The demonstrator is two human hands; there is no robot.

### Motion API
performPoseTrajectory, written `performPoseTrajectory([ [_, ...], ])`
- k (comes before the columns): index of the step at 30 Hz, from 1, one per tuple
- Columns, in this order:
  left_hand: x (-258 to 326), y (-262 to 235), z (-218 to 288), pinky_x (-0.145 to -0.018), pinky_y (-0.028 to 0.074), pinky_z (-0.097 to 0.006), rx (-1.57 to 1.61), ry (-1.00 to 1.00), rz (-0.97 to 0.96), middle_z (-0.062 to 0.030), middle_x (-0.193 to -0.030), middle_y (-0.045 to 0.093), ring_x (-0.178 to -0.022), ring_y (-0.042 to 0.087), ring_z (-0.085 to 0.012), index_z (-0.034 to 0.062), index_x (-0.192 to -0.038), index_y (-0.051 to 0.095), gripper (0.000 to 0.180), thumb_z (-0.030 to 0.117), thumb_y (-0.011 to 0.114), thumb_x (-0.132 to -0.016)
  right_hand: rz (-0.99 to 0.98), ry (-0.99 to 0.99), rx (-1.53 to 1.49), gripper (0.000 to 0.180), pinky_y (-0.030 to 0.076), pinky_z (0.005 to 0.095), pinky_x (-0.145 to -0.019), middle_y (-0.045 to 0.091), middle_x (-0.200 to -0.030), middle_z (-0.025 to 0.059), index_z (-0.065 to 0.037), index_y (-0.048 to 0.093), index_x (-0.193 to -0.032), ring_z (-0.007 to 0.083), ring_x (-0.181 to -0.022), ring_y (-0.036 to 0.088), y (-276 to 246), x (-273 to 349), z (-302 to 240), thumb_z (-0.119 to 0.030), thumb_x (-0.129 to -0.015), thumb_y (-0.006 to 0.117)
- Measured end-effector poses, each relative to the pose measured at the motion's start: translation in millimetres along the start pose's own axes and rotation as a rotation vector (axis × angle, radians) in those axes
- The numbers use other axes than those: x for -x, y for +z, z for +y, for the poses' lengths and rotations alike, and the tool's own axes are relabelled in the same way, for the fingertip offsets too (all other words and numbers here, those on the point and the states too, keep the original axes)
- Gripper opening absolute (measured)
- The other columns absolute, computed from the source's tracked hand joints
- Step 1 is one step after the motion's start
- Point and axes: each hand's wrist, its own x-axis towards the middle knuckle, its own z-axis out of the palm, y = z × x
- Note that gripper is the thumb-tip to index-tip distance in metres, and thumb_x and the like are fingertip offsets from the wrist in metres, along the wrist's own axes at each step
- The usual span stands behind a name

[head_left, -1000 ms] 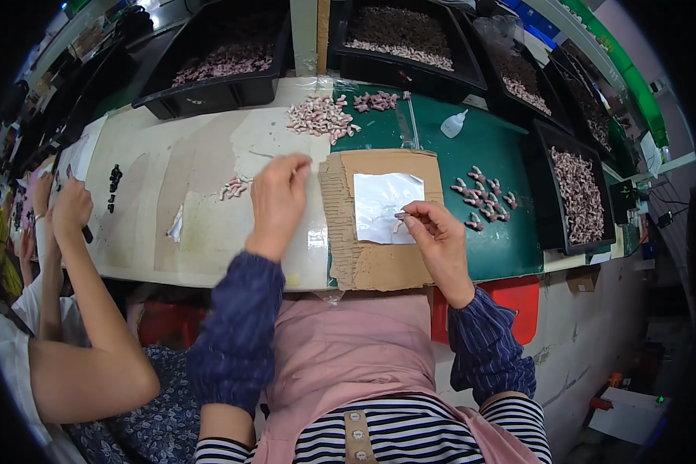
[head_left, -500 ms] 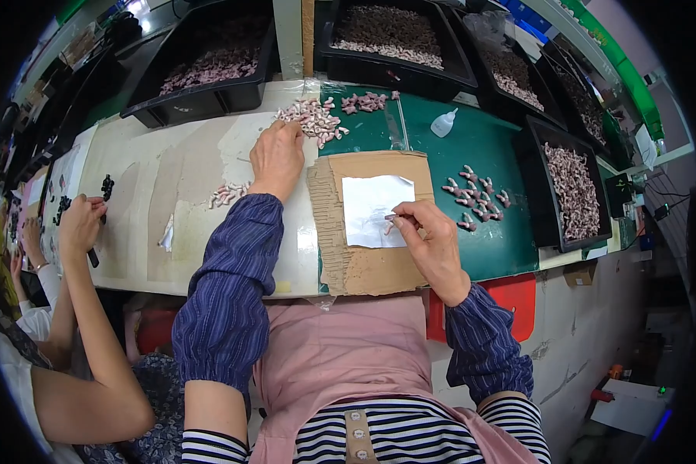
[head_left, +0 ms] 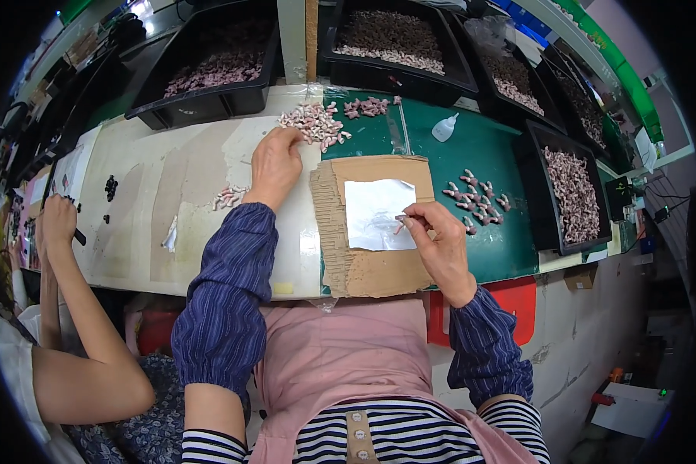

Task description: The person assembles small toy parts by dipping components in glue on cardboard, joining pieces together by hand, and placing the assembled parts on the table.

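Observation:
My left hand (head_left: 277, 166) is at the near edge of a pile of small pink-and-white moulded pieces (head_left: 315, 124). Its fingertips are drawn together, and what they hold, if anything, is hidden. Over a white paper sheet (head_left: 371, 205) on a corrugated cardboard pad (head_left: 375, 274), my right hand (head_left: 441, 247) pinches a small pink piece (head_left: 398, 228) and a thin dark thing whose kind I cannot make out. Beyond the right hand, several joined pink-and-white figures (head_left: 478, 199) lie on the green mat (head_left: 487, 255). A smaller group of pieces (head_left: 228, 198) rests left of my left wrist.
Black bins of pieces (head_left: 209, 108) line the back, with another bin (head_left: 568, 193) at the right. A white squeeze bottle (head_left: 444, 127) and mauve star-like pieces (head_left: 366, 107) are on the mat. At left, a co-worker's hands (head_left: 58, 220) are near small black parts (head_left: 110, 188).
My left hand has drawn back slightly from the pile toward me. My right hand has shifted a little to the right, still pinching. The co-worker's near hand has moved left.

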Motion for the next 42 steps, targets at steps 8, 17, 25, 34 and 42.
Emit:
performPoseTrajectory([
  [8, -8, -15, -17, -0.077, 0.055, -0.042, -0.066, 0.036, 0.125, -0.0171, -0.096, 0.071, -0.082, 0.07, -0.0327, 0.0016, -0.099, 0.071, 0.015, -0.003, 0.061, -0.089, -0.002, 0.036, 0.014, 0.013, 0.053, 0.0328, -0.067, 0.069, -0.091, 0.0132, 0.002, 0.07, -0.102, 0.0223, -0.074, 0.066, -1, 1, 2, -0.001, -0.09, 0.07],
  [17, -14, -24, -24, -0.08, 0.055, -0.042, -0.017, -0.046, -0.006, -0.0162, -0.093, 0.072, -0.087, 0.071, -0.033, 0.0016, -0.099, 0.073, 0.018, -0.003, 0.06, -0.088, 0.011, 0.053, 0.005, 0.012, 0.052, 0.0288, -0.067, 0.07, -0.09, 0.0098, 0.002, 0.071, -0.102, 0.0157, -0.074, 0.065, -5, 5, 9, 0.0, -0.09, 0.071],
  [25, -8, -18, 2, -0.083, 0.055, -0.046, -0.224, -0.01, -0.053, -0.0148, -0.099, 0.071, -0.093, 0.069, -0.0358, 0.0033, -0.098, 0.074, 0.013, 0.011, 0.072, -0.088, 0.004, 0.025, 0.024, 0.012, 0.053, 0.0349, -0.068, 0.068, -0.092, 0.0146, 0.002, 0.069, -0.101, 0.0259, -0.076, 0.068, -5, 5, 8, 0.0, -0.09, 0.069],
  [34, 25, -21, 29, -0.07, 0.054, -0.034, 0.259, -0.166, 0.024, -0.0108, -0.085, 0.072, -0.074, 0.069, -0.0232, 0.002, -0.098, 0.072, 0.01, 0.006, 0.071, -0.09, -0.092, -0.059, 0.131, 0.013, 0.054, 0.0442, -0.073, 0.069, -0.093, 0.0179, 0.0, 0.069, -0.1, 0.0371, -0.085, 0.068, 5, -1, 5, -0.001, -0.087, 0.069],
  [42, 129, -37, 85, -0.067, 0.052, -0.022, 0.895, -0.408, -0.142, -0.002, -0.086, 0.072, -0.074, 0.063, -0.0069, -0.0031, -0.105, 0.072, 0.014, 0.001, 0.07, -0.092, -0.223, -0.121, 0.285, 0.01, 0.053, 0.0422, -0.068, 0.068, -0.085, 0.0176, 0.002, 0.067, -0.096, 0.0351, -0.076, 0.068, 12, -18, 5, -0.002, -0.087, 0.069],
])
